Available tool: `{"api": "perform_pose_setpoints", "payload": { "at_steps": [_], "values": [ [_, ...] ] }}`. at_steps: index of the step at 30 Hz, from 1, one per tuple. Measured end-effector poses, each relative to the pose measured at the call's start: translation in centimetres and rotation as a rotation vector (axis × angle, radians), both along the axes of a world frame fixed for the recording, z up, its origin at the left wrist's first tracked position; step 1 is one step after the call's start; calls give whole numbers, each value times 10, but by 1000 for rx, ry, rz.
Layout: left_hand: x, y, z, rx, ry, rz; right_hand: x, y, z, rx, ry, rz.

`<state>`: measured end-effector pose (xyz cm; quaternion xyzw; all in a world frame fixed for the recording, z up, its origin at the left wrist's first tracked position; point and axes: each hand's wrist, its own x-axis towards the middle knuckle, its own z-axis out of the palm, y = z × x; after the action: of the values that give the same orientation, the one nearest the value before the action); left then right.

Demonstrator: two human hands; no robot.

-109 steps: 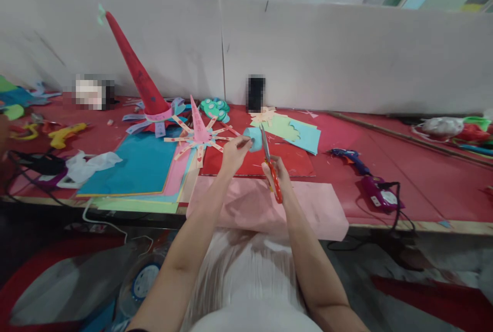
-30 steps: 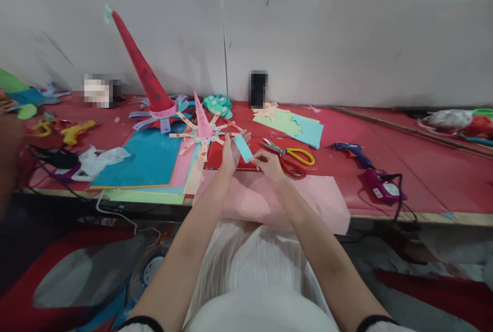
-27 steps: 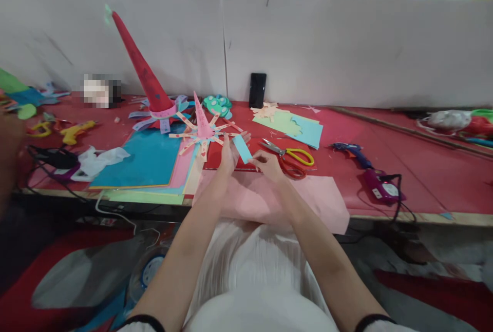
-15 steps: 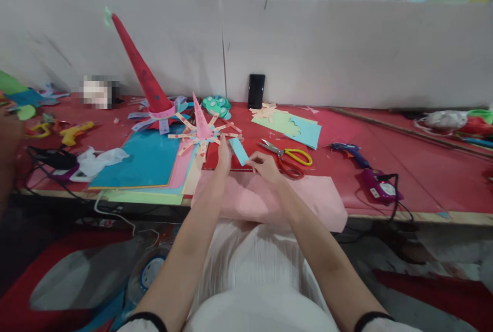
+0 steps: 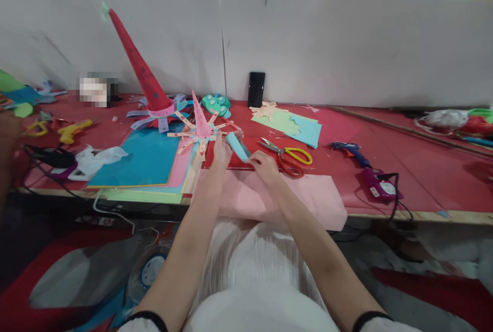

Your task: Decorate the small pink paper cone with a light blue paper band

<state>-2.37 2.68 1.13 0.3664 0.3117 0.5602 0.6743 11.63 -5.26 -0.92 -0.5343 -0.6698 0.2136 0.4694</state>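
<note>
Between my two hands is a light-blue strip of craft paper or foam, bent along its length so that it bows. My left hand has its fingers closed on the strip's left side. At the lower right end, my right hand pinches the strip. Just left of my hands, a pink cone stands with peach strips spread around its base. Scissors with yellow and red handles lie to the right of my right hand. Pink sheet material covers the table edge beneath my wrists.
Behind the cone are a tall red cone hat and teal cut-outs. Coloured sheets lie left, light-blue and green pieces right. A phone leans on the partition. A glue gun lies right, a yellow one left.
The light-blue strip looked flat before and is now curved, with a darker inner side showing. Both hands have stayed nearly in place, with the fingers shifting slightly.
</note>
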Motion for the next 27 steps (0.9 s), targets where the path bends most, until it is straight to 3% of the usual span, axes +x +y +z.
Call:
{"api": "perform_pose_setpoints", "payload": {
  "at_steps": [4,9,19,27],
  "values": [
    [-2,0,2,-105,16,39,3,-2,1,39,-166,-181],
    [3,-1,1,-192,29,42,5,-3,2,56,-178,-354],
    [9,-12,-2,67,83,-160,10,-3,3,50,-77,-489],
    [11,-22,4,94,160,-349,13,-4,7,51,-16,-517]
  ]
}}
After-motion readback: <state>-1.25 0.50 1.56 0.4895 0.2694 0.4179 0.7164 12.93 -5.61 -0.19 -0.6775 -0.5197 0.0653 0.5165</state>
